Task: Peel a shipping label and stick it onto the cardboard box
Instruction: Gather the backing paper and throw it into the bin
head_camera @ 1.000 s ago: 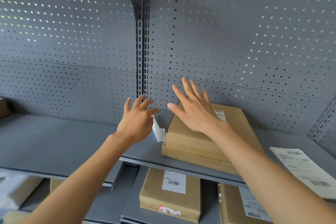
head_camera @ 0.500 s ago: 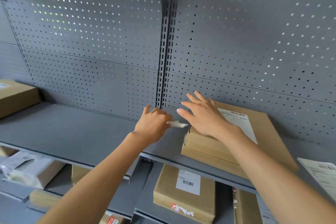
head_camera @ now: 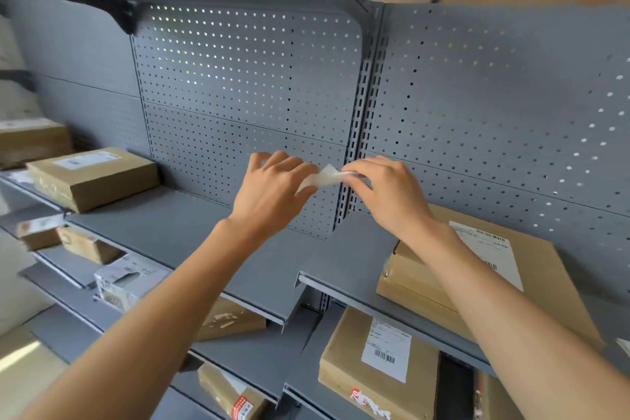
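Observation:
A flat cardboard box [head_camera: 531, 283] lies on the grey shelf at the right, and a white shipping label [head_camera: 484, 249] is stuck on its top. Above the shelf and to the left of the box, both hands hold a small crumpled piece of white backing paper [head_camera: 324, 177]. My left hand [head_camera: 272, 191] pinches its left end. At its right end my right hand [head_camera: 388, 191] grips it with thumb and fingers. My right forearm crosses over the box's near left corner.
Grey metal shelves [head_camera: 191, 225] with a perforated back panel [head_camera: 245, 78] fill the view. More labelled cardboard boxes sit at the left [head_camera: 92, 177] and on the lower shelves [head_camera: 375, 368]. A steel upright [head_camera: 358, 133] runs behind the hands. Large boxes stand on top.
My right hand has lifted off the box and joined my left hand on the white paper. Both hands have risen above the shelf. The view has swung left, showing more shelving.

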